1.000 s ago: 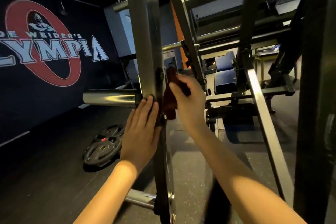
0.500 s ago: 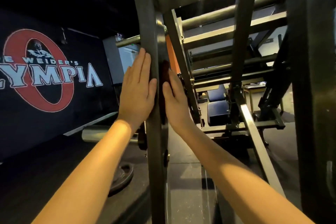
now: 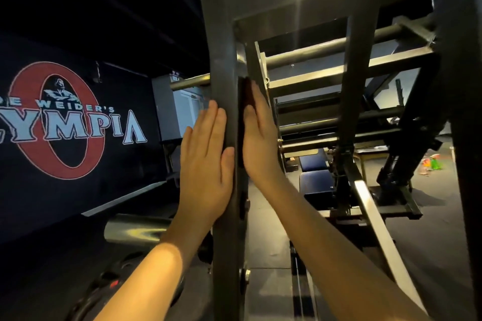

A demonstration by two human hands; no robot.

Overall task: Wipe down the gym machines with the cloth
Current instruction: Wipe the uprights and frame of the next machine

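Post (image 3: 223,60) sandwiched: left hand (image 3: 206,164) flat on it, right hand (image 3: 260,135) pressing cloth (image 3: 247,96).

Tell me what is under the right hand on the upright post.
A dark red cloth, pressed flat against the post by the right hand. Only its upper strip shows; the palm covers the rest.

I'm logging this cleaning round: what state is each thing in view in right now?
upright post: standing, a hand on either side.
cloth: pinned to the post under the right hand, mostly hidden.
left hand: flat, fingers straight, on the post's left face.
right hand: flat, fingers straight, pressing the cloth.
chrome peg: bare where it shows.
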